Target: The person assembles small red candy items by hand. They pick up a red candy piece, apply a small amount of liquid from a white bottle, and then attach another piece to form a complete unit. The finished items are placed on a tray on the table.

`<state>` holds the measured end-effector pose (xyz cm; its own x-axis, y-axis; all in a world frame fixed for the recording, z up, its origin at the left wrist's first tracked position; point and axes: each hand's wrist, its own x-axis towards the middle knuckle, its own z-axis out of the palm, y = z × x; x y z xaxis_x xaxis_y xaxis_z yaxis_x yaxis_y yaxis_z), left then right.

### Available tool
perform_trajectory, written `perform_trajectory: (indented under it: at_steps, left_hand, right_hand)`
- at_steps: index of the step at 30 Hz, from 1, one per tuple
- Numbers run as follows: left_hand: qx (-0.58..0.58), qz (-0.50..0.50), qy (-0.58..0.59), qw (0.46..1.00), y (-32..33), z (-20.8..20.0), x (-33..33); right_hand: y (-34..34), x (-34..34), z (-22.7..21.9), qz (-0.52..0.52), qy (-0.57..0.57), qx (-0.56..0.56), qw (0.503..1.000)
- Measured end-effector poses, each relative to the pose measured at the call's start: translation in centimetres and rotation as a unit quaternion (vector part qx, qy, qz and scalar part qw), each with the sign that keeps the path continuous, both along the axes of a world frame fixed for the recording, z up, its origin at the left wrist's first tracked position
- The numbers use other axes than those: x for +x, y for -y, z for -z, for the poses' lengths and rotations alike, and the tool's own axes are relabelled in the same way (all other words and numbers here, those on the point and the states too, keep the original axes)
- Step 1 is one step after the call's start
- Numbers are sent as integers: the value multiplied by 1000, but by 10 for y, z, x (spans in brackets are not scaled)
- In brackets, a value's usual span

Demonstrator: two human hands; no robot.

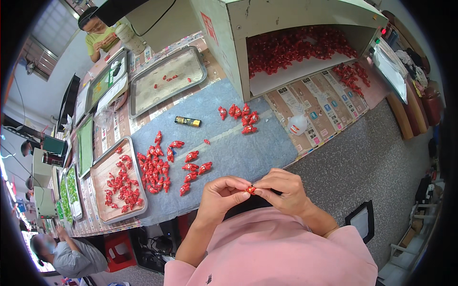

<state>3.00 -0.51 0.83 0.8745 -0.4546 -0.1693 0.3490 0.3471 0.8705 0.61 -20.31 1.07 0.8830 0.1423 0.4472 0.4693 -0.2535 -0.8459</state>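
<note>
Close in front of my body, my left hand (220, 194) and my right hand (282, 188) meet fingertip to fingertip. Pinched between them is a small red figurine (250, 190) with a yellowish patch. A tiny dark bit shows at the right fingertips; I cannot tell whether it is a tool tip or part of the piece. Beyond the hands, on a blue cloth (224, 143), lie loose red figurines (191, 167), with a denser heap (155, 164) to their left and a small cluster (245, 117) farther off.
A metal tray (102, 174) of red pieces stands at left; another tray (200, 78) with a few lies behind. A black-and-gold cylinder (188, 121) rests on the cloth. At back right, a metal box (224, 43) holds many red pieces, near a white bottle (297, 125). Other people sit leftward.
</note>
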Motion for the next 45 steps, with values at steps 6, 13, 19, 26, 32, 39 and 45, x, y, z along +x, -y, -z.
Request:
perform_trajectory:
  at_steps: [6,13,19,26,32,39,45]
  left_hand:
    - [-5,-4,1,1000,1,0,2]
    - [121,-19,91,988,-3,-2,9]
    - [447,-118,444,767,-19,-7,34]
    - [534,-161,468,686,-43,1,46]
    - [576,-207,481,628,-61,-2,57]
    - [575,-221,477,627,-35,-6,68]
    - [531,-174,502,660,8,-10,81]
  right_hand:
    - [0,3,-2,6,-12,-5,1000]
    - [-1,6,-1,38,-82,6,996]
    - [6,2,7,37,-121,12,992]
    - [7,0,13,26,-112,12,993]
    - [8,0,13,30,-111,18,993]
    - [9,-1,13,33,-100,18,994]
    - [18,-3,9,56,-106,18,993]
